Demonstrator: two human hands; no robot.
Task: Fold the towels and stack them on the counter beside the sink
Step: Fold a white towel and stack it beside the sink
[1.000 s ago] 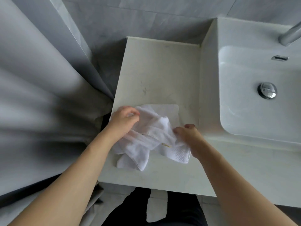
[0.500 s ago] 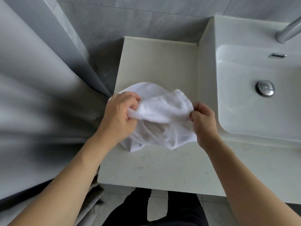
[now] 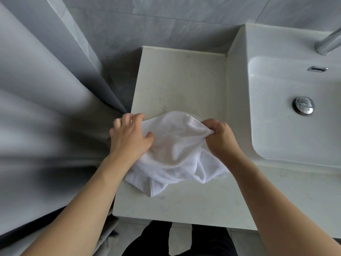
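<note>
A crumpled white towel (image 3: 175,156) lies bunched on the pale counter (image 3: 180,80) to the left of the sink (image 3: 287,137). My right hand (image 3: 219,137) pinches a gathered fold at the towel's upper right in curled fingers. My left hand (image 3: 129,135) lies over the towel's left edge with its fingers spread and slightly blurred, the thumb on the cloth. The towel's lower part hangs in loose folds toward the counter's front edge. I see only this one towel.
The white basin's raised wall borders the counter on the right, with a chrome drain plug (image 3: 303,105) and a faucet (image 3: 328,43). A grey curtain (image 3: 36,108) hangs close along the left. Tiled wall stands behind the counter.
The towel was lifted off the counter and has come down again, lower and more spread. My left hand has loosened from a curled grip to spread fingers. My right hand keeps its pinch.
</note>
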